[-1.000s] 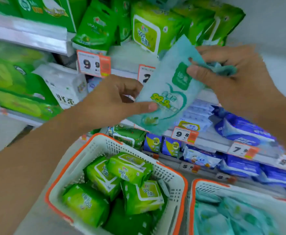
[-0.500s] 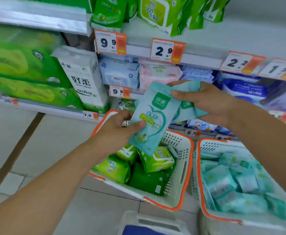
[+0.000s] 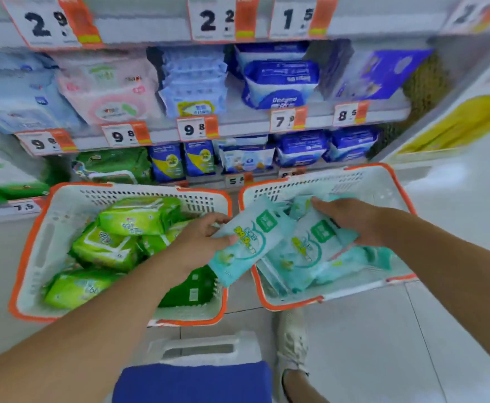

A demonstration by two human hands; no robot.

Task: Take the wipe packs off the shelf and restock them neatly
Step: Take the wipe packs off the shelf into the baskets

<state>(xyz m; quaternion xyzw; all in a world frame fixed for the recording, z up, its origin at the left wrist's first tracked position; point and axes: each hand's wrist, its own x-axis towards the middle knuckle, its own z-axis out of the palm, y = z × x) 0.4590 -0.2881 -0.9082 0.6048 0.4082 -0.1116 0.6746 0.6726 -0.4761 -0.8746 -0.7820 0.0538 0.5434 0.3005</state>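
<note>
2 hands [image 3: 200, 242] – left and right [image 3: 351, 221]. 2 white baskets w/ orange rims: left one [image 3: 28, 242], right one [image 3: 395, 181]. Green wipe packs [image 3: 139, 218] in left basket: approx 5 showing. Teal wipe packs [image 3: 246, 239]: 1 in left hand, 1 under right, more below – heap too jumbled to count. Price tags [image 3: 197, 128] on shelves: at least 11. 1 shoe [image 3: 291, 341].

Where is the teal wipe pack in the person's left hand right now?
The teal wipe pack, pinched by the left hand, hangs across the gap between the two orange-rimmed white baskets, low and central in the head view.
</note>
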